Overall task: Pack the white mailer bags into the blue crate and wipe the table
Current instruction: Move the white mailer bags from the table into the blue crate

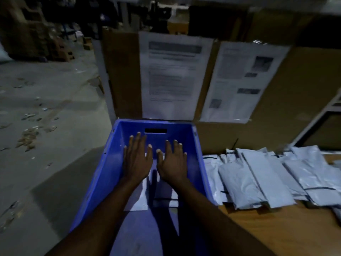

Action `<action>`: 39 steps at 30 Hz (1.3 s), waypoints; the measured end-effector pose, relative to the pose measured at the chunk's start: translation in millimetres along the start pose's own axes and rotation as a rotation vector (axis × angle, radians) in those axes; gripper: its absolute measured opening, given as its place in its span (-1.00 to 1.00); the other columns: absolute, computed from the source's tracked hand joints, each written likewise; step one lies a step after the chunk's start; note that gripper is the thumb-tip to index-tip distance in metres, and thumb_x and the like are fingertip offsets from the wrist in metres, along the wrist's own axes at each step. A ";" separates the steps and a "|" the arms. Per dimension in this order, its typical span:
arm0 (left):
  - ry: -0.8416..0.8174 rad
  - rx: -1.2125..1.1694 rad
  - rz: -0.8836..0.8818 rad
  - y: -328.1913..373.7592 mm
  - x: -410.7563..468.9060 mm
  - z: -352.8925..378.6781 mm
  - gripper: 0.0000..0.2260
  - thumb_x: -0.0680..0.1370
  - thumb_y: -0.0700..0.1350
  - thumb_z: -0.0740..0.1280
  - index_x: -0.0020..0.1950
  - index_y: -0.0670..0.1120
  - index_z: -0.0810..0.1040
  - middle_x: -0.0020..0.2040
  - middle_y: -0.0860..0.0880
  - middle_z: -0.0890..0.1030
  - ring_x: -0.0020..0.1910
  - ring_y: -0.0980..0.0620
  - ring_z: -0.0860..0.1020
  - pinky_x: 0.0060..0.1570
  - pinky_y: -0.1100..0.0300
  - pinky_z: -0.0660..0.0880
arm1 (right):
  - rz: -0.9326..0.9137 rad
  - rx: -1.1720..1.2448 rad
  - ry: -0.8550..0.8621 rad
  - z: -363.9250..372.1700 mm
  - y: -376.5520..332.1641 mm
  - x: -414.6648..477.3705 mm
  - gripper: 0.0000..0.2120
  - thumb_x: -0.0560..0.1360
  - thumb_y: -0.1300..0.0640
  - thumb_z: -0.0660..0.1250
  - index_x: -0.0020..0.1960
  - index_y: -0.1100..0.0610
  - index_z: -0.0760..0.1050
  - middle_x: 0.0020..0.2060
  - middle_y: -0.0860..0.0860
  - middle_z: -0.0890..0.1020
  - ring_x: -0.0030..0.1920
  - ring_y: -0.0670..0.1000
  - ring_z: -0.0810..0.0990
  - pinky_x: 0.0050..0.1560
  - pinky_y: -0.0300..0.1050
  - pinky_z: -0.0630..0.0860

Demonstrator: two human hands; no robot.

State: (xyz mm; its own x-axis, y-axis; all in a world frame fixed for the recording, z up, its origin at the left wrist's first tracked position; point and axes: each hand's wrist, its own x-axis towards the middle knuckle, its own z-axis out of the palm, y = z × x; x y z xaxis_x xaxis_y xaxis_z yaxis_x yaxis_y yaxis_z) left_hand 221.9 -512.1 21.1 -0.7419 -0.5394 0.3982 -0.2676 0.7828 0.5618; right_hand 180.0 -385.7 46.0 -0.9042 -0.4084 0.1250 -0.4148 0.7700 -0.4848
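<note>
Crate: blue crate point(103, 174), smooth plastic, rectangular; far wall against cardboard panel point(295, 98), open floor to its left.
Hands: left hand point(137, 159) and right hand point(172, 163) flat, fingers straight and spread, palms down on white mailer bags point(137, 200) inside the crate, gripping nothing.
Axis: bags lie lengthwise, near-to-far.
Pile: glossy, crinkled bags point(258, 178) overlapping on wooden surface point(276, 228), just right of crate.

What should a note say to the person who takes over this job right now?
Hands: left hand and right hand both open, fingers spread, palms down over the few white mailer bags lying in the blue crate; they hold nothing.
Done: a few bags packed.
To do: the pile of mailer bags on the wooden table, right of the crate, must go in; then wipe the table.
</note>
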 end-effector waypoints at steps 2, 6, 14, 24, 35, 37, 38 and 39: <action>0.044 -0.018 0.014 21.0 4.6 -19.3 -0.47 0.65 0.10 0.10 0.56 -0.10 0.39 0.60 -0.09 0.31 0.62 -0.14 0.19 0.55 -0.19 0.16 | -0.091 0.023 0.072 -34.9 -5.0 -7.1 -0.37 0.67 -0.25 -0.08 0.64 0.05 0.14 0.64 0.11 0.08 0.63 0.16 -0.01 0.58 0.21 0.03; 0.144 -0.065 0.064 76.9 -0.6 -51.9 -0.43 0.65 0.18 0.05 0.57 -0.09 0.38 0.62 -0.08 0.29 0.62 -0.11 0.17 0.56 -0.18 0.18 | -0.222 0.011 0.273 -99.1 14.3 -22.4 -0.36 0.65 -0.27 -0.10 0.61 0.02 0.22 0.63 0.09 0.12 0.63 0.13 0.01 0.58 0.15 -0.01; 0.143 -0.151 0.197 229.8 -49.0 -24.3 -0.40 0.65 0.27 0.01 0.60 0.00 0.31 0.65 0.04 0.20 0.65 0.03 0.06 0.59 -0.10 0.13 | -0.178 -0.033 0.362 -186.3 142.3 -47.6 -0.39 0.66 -0.30 -0.06 0.60 -0.04 0.22 0.62 0.03 0.16 0.63 0.09 0.01 0.59 0.18 0.07; -0.067 -0.004 0.137 373.7 -132.1 176.8 -0.36 0.63 0.28 -0.02 0.60 -0.02 0.32 0.64 -0.01 0.22 0.64 -0.03 0.12 0.57 0.07 0.05 | -0.057 -0.071 0.180 -225.1 387.9 -64.3 -0.32 0.62 -0.38 -0.11 0.61 -0.06 0.20 0.64 0.02 0.11 0.64 0.09 -0.05 0.56 0.23 0.01; -0.289 0.205 0.048 417.6 -155.5 330.0 -0.34 0.62 0.31 0.03 0.65 0.01 0.18 0.69 -0.02 0.01 0.67 -0.09 -0.04 0.60 -0.20 -0.06 | 0.090 -0.134 0.056 -216.2 569.3 -23.8 -0.35 0.62 -0.24 -0.14 0.54 0.03 0.35 0.57 0.13 0.30 0.59 0.21 0.18 0.50 0.35 0.17; -0.279 0.295 0.043 414.8 -149.7 348.3 -0.29 0.60 0.37 -0.02 0.66 0.01 0.15 0.69 -0.06 -0.04 0.66 -0.15 -0.09 0.56 -0.28 -0.12 | 0.114 -0.183 0.031 -210.9 590.4 -12.0 -0.37 0.60 -0.20 -0.11 0.51 0.07 0.38 0.56 0.17 0.31 0.58 0.25 0.18 0.48 0.40 0.19; -0.265 0.338 0.043 413.6 -146.2 355.8 -0.27 0.59 0.39 -0.04 0.66 0.01 0.15 0.69 -0.08 -0.04 0.66 -0.18 -0.09 0.54 -0.34 -0.12 | 0.127 -0.204 0.009 -208.4 599.1 -6.5 -0.36 0.58 -0.20 -0.10 0.51 0.07 0.37 0.57 0.17 0.27 0.59 0.25 0.15 0.49 0.40 0.16; -0.257 0.377 0.040 411.4 -142.6 362.9 -0.25 0.58 0.41 -0.04 0.66 0.02 0.15 0.69 -0.10 -0.02 0.66 -0.20 -0.09 0.52 -0.39 -0.12 | 0.135 -0.225 -0.004 -205.7 606.8 -1.7 -0.35 0.58 -0.22 -0.10 0.52 0.06 0.35 0.59 0.16 0.24 0.60 0.26 0.10 0.49 0.41 0.10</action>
State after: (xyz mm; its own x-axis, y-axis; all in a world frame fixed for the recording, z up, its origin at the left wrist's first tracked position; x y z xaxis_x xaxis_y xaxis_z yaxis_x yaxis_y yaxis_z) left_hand -5.5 -0.6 -67.7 -0.8721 -0.4489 0.1946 -0.4050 0.8855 0.2277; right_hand -91.0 183.1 -70.2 -0.9526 -0.2964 0.0684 -0.3032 0.9069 -0.2924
